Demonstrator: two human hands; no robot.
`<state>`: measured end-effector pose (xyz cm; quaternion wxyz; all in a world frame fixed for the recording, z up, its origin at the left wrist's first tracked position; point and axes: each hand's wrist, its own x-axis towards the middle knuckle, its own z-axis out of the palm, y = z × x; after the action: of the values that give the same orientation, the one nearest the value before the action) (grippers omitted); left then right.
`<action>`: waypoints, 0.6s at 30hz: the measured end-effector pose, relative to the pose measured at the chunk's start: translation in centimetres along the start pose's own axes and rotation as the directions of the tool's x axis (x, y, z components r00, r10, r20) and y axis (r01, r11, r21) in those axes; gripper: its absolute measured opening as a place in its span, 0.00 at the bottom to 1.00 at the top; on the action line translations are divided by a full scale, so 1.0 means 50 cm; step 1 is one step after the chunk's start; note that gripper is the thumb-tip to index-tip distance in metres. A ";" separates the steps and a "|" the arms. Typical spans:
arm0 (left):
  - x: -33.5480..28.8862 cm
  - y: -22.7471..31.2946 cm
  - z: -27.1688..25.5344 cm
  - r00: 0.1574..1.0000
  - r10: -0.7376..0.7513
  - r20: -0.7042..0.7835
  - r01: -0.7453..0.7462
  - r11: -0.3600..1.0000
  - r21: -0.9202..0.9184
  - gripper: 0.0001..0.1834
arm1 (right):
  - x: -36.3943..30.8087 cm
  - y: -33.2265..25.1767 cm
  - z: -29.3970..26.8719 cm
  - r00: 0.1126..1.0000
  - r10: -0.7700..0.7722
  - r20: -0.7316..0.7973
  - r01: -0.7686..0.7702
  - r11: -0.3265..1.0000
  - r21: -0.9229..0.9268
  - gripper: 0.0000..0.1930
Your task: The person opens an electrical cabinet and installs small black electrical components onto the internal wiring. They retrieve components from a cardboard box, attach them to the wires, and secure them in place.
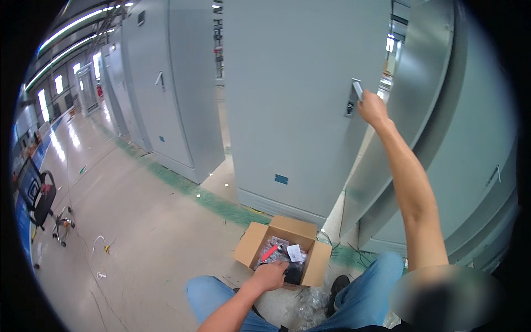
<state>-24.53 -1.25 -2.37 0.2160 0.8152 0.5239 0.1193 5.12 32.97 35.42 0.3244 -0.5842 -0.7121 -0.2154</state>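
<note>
My right hand [374, 109] reaches up to the grey cabinet door [298, 94] in front of me. Its fingers are wrapped round the lever of the metal door handle [358, 88], which is swung out from its plate. Low down, my left hand [271, 275] is at the near side of an open cardboard box [246, 243], fingers curled beside a black item [293, 273]. What they hold, if anything, is hidden. Inside the box lie a red-handled thing [269, 253], a white paper slip [294, 253] and clear plastic bags.
Grey cabinets stand to the left [146, 83], and an open metal panel [412, 105] is on the right. Crumpled clear plastic [310, 307] lies between my legs. A black wheeled chair [43, 202] and small scraps are on the floor at left. A green strip [191, 188] runs along the cabinets.
</note>
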 end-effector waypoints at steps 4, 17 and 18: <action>0.005 -0.001 -0.007 1.000 0.027 -0.011 -0.028 0.999 -0.030 0.18 | 0.021 0.047 -0.006 0.990 -0.139 0.019 0.140 0.977 -0.162 0.08; -0.002 -0.016 -0.016 0.999 0.006 0.042 -0.007 1.000 0.006 0.29 | 0.044 0.072 -0.015 0.985 -0.162 0.059 0.172 0.953 -0.249 0.13; -0.006 -0.019 -0.020 0.997 -0.018 0.069 0.017 1.000 0.013 0.30 | 0.051 0.066 -0.028 0.977 -0.187 0.106 0.209 0.940 -0.270 0.12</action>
<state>-25.83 -0.98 -1.92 0.2300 0.8155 0.5240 0.0861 8.37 34.53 37.99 0.1872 -0.5575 -0.7419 -0.3220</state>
